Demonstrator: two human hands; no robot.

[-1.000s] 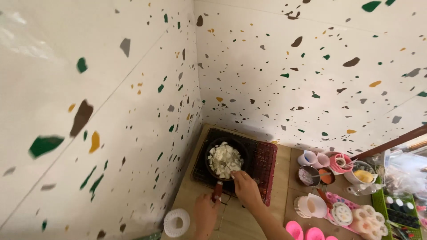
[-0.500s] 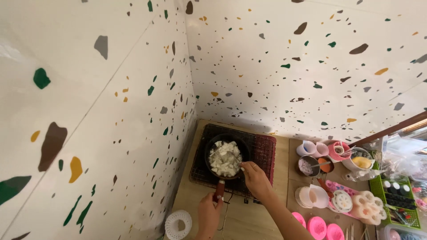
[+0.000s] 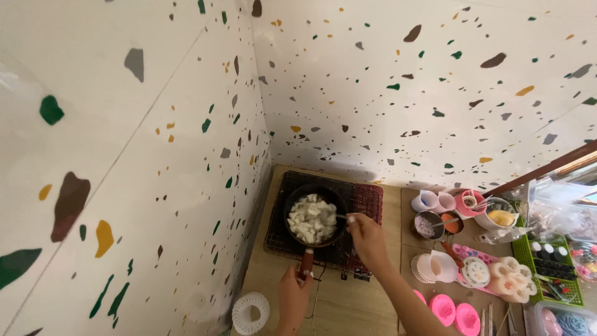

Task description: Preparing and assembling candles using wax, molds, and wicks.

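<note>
My right hand (image 3: 365,236) has slid from the pan's (image 3: 314,218) near rim to its right side — pinching a thin stirrer, I think — while my left hand (image 3: 292,292) stays closed on the red handle (image 3: 305,262).

Two bare forearms, sleeveless to frame edge; left hand (image 3: 291,297) at 6 o'clock, right hand (image 3: 365,236) toward 5 o'clock, ringless.

Small dark pan (image 3: 314,219) of white chunks sits on the stove grate (image 3: 364,202).

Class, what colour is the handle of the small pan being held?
The pan handle is reddish-brown, seen in the head view.
</note>
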